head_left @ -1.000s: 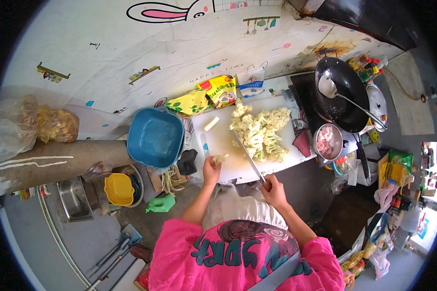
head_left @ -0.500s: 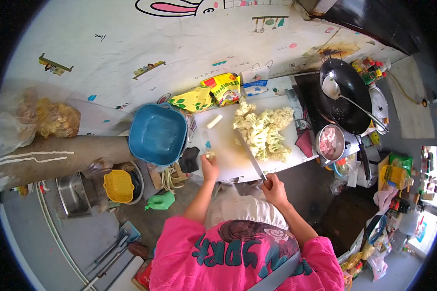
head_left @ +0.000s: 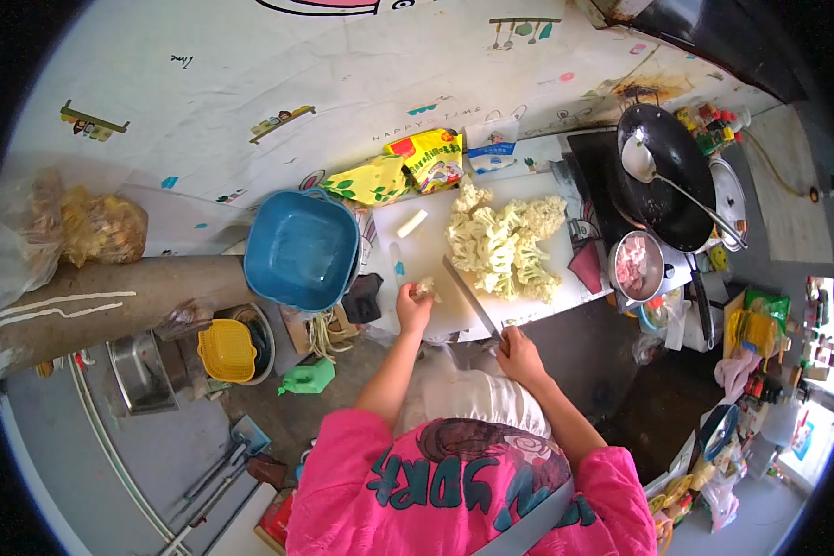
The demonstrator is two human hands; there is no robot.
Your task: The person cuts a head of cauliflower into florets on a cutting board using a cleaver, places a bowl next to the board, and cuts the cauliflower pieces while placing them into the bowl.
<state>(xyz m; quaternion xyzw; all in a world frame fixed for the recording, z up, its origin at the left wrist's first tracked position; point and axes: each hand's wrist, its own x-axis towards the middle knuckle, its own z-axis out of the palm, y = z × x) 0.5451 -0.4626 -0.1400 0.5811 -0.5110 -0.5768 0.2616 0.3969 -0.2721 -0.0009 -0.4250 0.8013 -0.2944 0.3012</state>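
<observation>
My left hand [head_left: 414, 306] is closed around a small pale cauliflower piece [head_left: 423, 289] over the near left part of the white cutting board [head_left: 426, 250]. A knife [head_left: 471, 295] is in my right hand [head_left: 519, 353], which grips its handle at the board's near edge. The blade points away and slightly left, beside the heap of cut cauliflower [head_left: 500, 241] on the board's right half. A short white stalk piece [head_left: 412, 223] lies at the board's back left.
Left of the board stands a blue basin [head_left: 302, 249]. Yellow packets [head_left: 433, 159] lean at the wall. To the right are a black wok [head_left: 667, 176] holding a ladle and a pan with pink meat [head_left: 634, 266]. A dark cloth [head_left: 363, 297] lies by the board's left edge.
My left hand with the piece dipped toward the board's near left edge, then came back up and right. The knife has barely moved, and the camera view has shifted slightly.
</observation>
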